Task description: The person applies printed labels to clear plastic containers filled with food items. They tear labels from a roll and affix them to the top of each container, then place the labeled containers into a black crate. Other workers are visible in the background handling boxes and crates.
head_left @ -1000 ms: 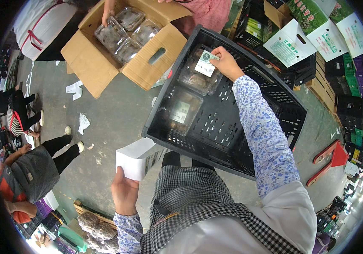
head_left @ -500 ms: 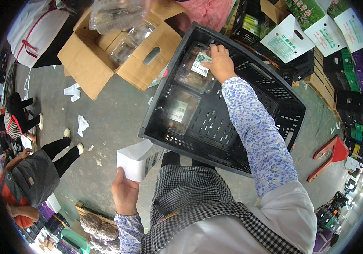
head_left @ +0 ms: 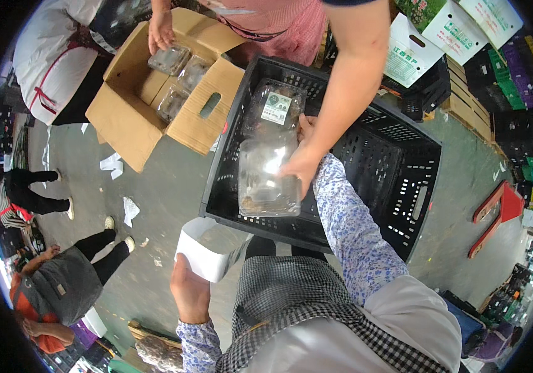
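Note:
My left hand [head_left: 190, 291] grips a looped strip of white labels [head_left: 204, 253] below the near left corner of a black plastic crate [head_left: 425, 165]. Inside the crate, a clear clamshell box with a white and green label [head_left: 275, 107] lies at the far left. Only some fingers of my right hand [head_left: 305, 124] show, at that box's right edge. A co-worker's arm crosses over the rest, so my grip is hidden. The co-worker's hand [head_left: 297, 166] holds an unlabelled clear clamshell box [head_left: 267, 180] over the crate's near left part.
Beyond the crate's left side stands an open cardboard box [head_left: 134, 118] with several clear clamshells; the co-worker's other hand [head_left: 160, 31] reaches into it. A red pallet jack [head_left: 504, 208] is on the floor at right. Another person [head_left: 67, 280] stands at left.
The co-worker's arm has come in across mine, bringing an unlabelled clamshell box over the crate's near left, where a labelled one showed. The stacked clamshells above the cardboard box are gone from there.

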A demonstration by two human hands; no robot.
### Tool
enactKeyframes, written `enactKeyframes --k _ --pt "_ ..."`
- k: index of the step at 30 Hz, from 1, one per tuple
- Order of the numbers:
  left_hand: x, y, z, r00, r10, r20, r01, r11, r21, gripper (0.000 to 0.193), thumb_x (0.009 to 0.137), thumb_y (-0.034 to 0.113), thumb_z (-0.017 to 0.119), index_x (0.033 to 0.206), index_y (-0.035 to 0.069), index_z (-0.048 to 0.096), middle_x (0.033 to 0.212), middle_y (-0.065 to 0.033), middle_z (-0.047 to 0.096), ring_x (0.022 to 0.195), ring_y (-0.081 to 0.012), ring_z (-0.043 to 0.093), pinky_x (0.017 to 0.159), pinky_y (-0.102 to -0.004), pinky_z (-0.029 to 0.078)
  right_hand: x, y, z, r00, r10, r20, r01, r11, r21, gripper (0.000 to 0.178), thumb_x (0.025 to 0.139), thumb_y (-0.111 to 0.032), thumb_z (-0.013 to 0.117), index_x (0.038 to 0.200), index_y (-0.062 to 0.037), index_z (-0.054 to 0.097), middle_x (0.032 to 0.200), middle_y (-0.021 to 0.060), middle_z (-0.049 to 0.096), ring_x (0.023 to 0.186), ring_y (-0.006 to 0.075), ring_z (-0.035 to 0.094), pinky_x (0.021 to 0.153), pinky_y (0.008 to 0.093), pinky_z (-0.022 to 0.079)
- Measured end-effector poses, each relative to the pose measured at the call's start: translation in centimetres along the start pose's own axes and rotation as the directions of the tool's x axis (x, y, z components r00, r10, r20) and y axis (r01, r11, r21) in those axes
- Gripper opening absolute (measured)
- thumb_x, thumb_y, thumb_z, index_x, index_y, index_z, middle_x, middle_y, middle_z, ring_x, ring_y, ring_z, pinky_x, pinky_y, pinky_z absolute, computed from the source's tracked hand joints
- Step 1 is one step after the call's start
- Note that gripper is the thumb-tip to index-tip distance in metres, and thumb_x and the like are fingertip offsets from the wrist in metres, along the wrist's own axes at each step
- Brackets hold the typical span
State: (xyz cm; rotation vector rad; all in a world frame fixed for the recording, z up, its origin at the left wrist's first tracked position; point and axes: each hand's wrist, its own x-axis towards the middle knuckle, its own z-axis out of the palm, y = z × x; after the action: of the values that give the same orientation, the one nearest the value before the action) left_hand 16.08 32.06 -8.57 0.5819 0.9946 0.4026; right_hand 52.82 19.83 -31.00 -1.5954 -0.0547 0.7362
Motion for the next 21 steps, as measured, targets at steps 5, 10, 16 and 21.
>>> enactKeyframes --k 5,10,16,21 --pt "0.1 -0.5 -1.3 0.998 -0.055 -0.033 0.056 0.998 0.014 0.043 0.1 0.027 0.038 0.134 0.0 0.039 0.132 -0.0107 0.051 0.12 -0.0258 0.051 0.101 -0.0418 0.041 2.3 7.9 -1.9 0.995 0.042 -0.094 0.02 0.819 0.573 0.033 0.09 -0.019 0.061 0.118 -0.0048 0.053 0.11 0.0074 0.062 0.094 0.0178 0.06 0.079 0.0316 0.05" --pt "0.8 0.2 -1.6 0.995 0.025 -0.092 -0.02 0.998 0.06 0.046 0.101 0.027 0.032 0.134 -0.004 0.037 0.131 -0.0131 0.048 0.118 -0.0259 0.049 0.1 -0.0399 0.04 -2.0 1.5 0.7 0.952 0.199 -0.233 -0.02 0.8 0.6 0.018 0.085 -0.016 0.067 0.093 -0.0025 0.059 0.084 0.0063 0.063 0.069 0.0123 0.059 0.06 0.0277 0.048" --pt "3.8 1.5 1.1 0.987 0.098 0.128 -0.126 0.966 0.228 0.041 0.099 0.031 0.043 0.128 0.002 0.045 0.124 -0.0097 0.056 0.112 -0.025 0.056 0.094 -0.0433 0.046 0.4 4.1 -0.8 0.979 0.126 -0.16 -0.032 0.872 0.489 0.019 0.083 -0.012 0.068 0.096 0.001 0.06 0.088 0.0079 0.063 0.074 0.0176 0.061 0.065 0.0297 0.049" --pt "12.1 1.2 13.9 0.936 0.117 0.332 -0.263 0.858 0.441 0.041 0.1 0.029 0.041 0.123 -0.005 0.046 0.107 -0.019 0.062 0.091 -0.0286 0.065 0.076 -0.0374 0.054 -0.4 3.5 -0.6 0.975 0.149 -0.166 -0.024 0.809 0.587 0.02 0.083 -0.007 0.066 0.098 0.0046 0.06 0.09 0.0104 0.062 0.076 0.0196 0.062 0.067 0.0319 0.051"
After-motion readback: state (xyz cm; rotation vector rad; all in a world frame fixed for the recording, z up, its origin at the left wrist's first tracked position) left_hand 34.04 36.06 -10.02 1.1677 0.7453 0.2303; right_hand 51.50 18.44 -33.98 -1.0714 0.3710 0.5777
